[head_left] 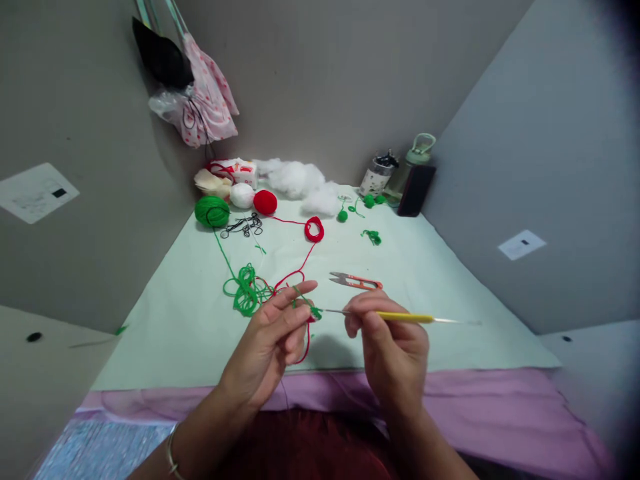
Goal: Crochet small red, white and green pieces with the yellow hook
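Observation:
Between thumb and fingers, my left hand pinches a small green and red crochet piece. Green yarn runs over its raised index finger. My right hand grips a crochet hook by its yellow handle, and the thin metal tip points left, reaching the piece or close to it. Red yarn hangs below the piece and also leads back to a small red coil. Just beyond my left hand lies a loose tangle of green yarn. Thread snips with orange handles rest beyond my right hand.
At the back left are a green yarn ball, a red ball and a white ball. White stuffing lies along the wall. A black phone leans by a bottle and a pen cup. Grey walls enclose the table.

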`<state>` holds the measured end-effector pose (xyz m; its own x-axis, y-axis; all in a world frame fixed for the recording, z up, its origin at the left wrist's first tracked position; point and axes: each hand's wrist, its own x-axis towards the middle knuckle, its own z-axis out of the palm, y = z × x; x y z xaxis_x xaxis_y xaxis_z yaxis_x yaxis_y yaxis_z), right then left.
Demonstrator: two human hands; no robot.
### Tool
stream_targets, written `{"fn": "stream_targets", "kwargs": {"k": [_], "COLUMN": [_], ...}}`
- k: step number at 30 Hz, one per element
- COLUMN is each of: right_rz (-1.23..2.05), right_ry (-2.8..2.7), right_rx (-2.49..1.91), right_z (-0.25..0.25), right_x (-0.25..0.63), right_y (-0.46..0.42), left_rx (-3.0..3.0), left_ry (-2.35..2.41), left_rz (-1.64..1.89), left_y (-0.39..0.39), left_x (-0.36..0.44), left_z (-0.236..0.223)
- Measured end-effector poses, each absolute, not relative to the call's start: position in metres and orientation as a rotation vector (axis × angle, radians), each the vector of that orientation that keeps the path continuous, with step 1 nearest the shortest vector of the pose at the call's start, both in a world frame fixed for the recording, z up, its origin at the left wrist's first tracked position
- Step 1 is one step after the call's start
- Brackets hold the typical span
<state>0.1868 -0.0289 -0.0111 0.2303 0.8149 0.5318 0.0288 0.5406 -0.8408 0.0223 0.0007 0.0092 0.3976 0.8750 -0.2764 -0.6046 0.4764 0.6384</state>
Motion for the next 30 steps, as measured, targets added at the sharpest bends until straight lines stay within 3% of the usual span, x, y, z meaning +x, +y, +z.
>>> {"fn": "stream_targets", "kwargs": {"k": [10, 23, 30], "right_rz": [0.833, 0.595, 0.643], "right_ry": [-1.225, -1.257, -1.22], "right_rx": [-0.883, -0.943, -0.862], "right_z": [-0.0124, -0.0097, -0.009], "right_x": [0.1842, 0.1873, 0.1907], "right_y": [-0.022, -0.0252, -0.0283], "left_rx": [0.724, 0.548, 0.489], "left_ry": [0.73, 0.676, 0.668], "left_rz": [1.047, 0.937, 0.924], "left_y": [-0.0058, -0.0031, -0.0026], "left_x": [0.0249, 0.0256, 0.022], "left_z": [0.0058, 0.0043, 0.0004]}}
